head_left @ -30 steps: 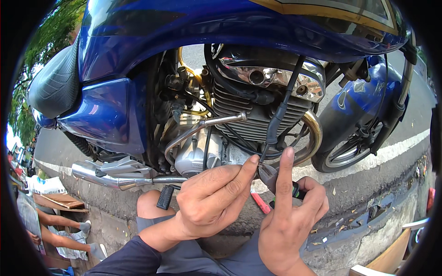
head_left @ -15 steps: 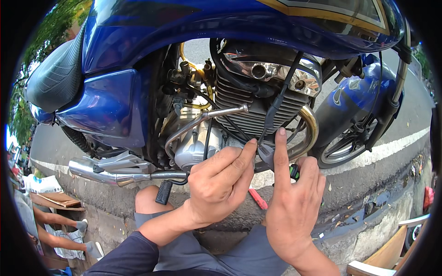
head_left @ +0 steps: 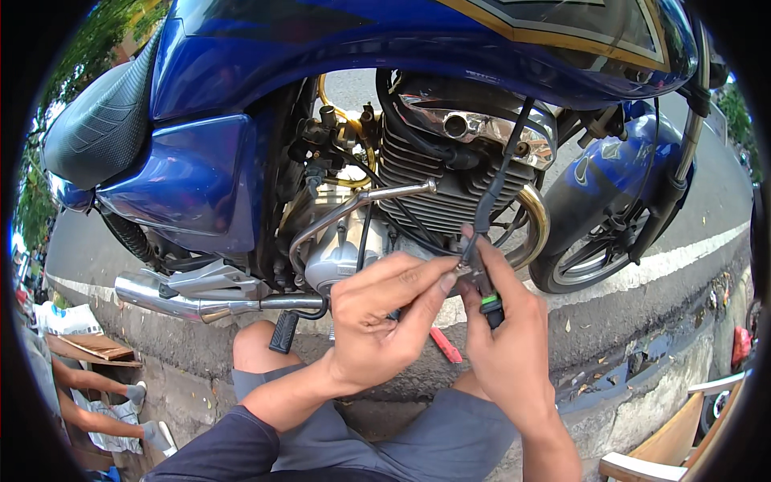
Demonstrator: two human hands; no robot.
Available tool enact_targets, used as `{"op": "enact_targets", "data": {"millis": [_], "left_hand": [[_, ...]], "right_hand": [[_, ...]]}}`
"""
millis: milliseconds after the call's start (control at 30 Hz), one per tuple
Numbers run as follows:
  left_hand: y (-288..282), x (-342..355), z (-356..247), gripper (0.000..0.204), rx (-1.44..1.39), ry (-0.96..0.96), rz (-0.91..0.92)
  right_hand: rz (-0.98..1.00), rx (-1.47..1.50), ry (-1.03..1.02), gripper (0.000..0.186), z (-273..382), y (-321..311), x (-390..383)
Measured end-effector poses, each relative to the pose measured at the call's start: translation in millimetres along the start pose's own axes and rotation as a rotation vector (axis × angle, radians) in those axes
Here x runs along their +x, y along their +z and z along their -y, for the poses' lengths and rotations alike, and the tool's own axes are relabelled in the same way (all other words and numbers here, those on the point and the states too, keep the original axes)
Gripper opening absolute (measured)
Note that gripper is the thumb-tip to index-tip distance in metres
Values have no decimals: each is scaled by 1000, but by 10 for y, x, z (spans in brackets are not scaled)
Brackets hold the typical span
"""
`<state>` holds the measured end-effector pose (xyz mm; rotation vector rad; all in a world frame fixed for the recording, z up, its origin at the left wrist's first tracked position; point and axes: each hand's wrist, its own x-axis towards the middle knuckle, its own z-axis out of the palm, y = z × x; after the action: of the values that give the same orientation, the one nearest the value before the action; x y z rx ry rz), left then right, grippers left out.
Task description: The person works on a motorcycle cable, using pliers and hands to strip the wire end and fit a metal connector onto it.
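A black cable (head_left: 499, 178) hangs from under the blue fuel tank in front of the finned engine (head_left: 418, 189). My left hand (head_left: 381, 317) pinches the thin lower end of the cable between thumb and fingertips. Beside it, my right hand (head_left: 514, 341) is closed around pliers (head_left: 491, 307) with a grey metal head and a black and green handle. The head is close to the cable end, partly covered by my fingers; whether the jaws touch it I cannot tell. My right index finger lies along the cable's sleeve.
The blue motorcycle (head_left: 185, 181) stands along a curb, its chrome exhaust (head_left: 201, 301) and black foot pedal (head_left: 283, 331) near my knee. A red flat tool (head_left: 446, 345) lies on the ground. A wooden chair (head_left: 666, 438) is at lower right; another person's legs (head_left: 100, 414) are at left.
The cable's lower part has swung slightly right. My right index finger has bent from upright to rest along the cable, and the pliers have turned more upright. My left hand keeps its pinch.
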<state>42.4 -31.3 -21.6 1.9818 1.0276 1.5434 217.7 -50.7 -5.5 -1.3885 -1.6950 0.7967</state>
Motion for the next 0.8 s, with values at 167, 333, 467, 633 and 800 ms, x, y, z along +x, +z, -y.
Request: {"op": "enact_targets", "data": {"millis": [167,333,467,633,800], "left_hand": [[-33,-40,-92,21,-231,-198,21],[-89,-48,-102,22,-360,-316,3],[-104,-49,-97,23,-411,-377,-14],[-114,-9,-163,27,-499,-501,21],[-146,6,-167,27,-508,-540,35]], "right_hand": [[-179,462,29,58,-18,133,-26],[-41,532,248,71,265,168,-347],[-69,443,243,69,287,243,-455],[-60,618,243,57,150,316,-525],[-27,921,233,52,201,319,-560]]}}
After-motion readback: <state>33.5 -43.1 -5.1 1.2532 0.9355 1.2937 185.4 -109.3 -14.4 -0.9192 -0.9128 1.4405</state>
